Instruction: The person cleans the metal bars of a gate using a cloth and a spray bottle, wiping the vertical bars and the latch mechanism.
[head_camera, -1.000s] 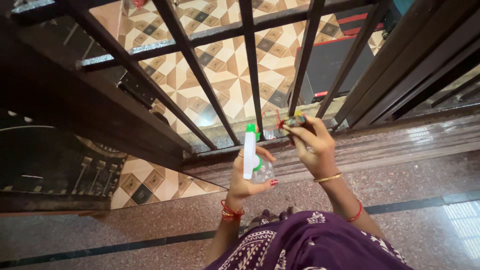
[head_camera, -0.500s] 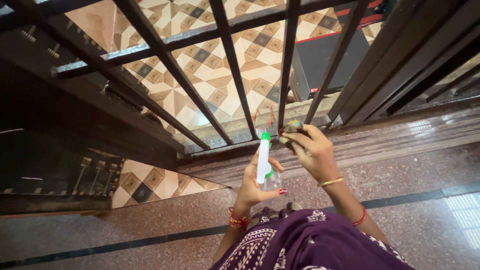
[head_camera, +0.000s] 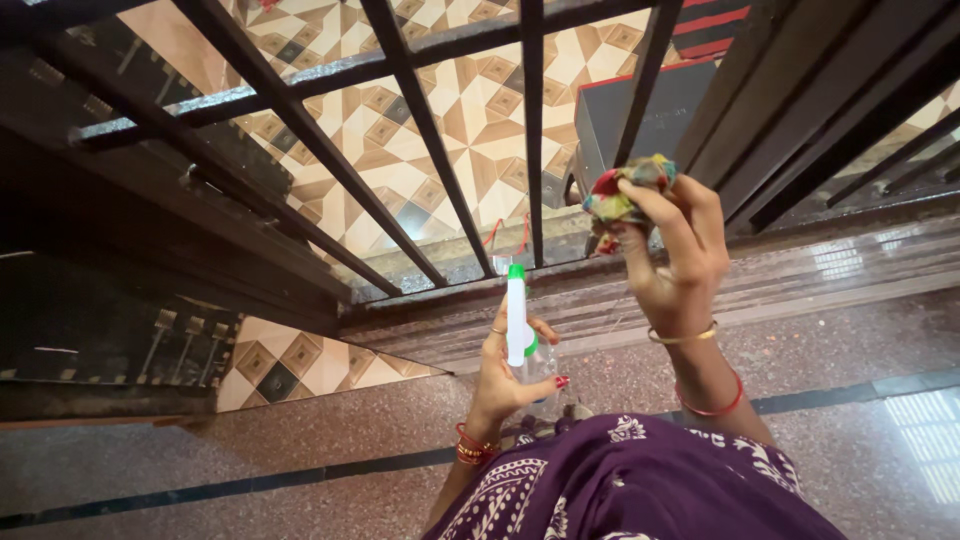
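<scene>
Two hands at work in front of a dark metal grille (head_camera: 420, 110) set over a stone sill (head_camera: 800, 280), patterned floor tiles (head_camera: 470, 120) visible through the bars, a purple printed garment (head_camera: 620, 490) at the bottom edge. Left hand (head_camera: 505, 375) is wrapped around a clear spray bottle (head_camera: 520, 330) with a white-and-green head, held upright, low and just short of the sill. Right hand (head_camera: 675, 255) is raised higher, fingers pinched shut on a bunched multicoloured cloth (head_camera: 625, 195) — the cloth sits right at a bar of the grille, contact unclear.
</scene>
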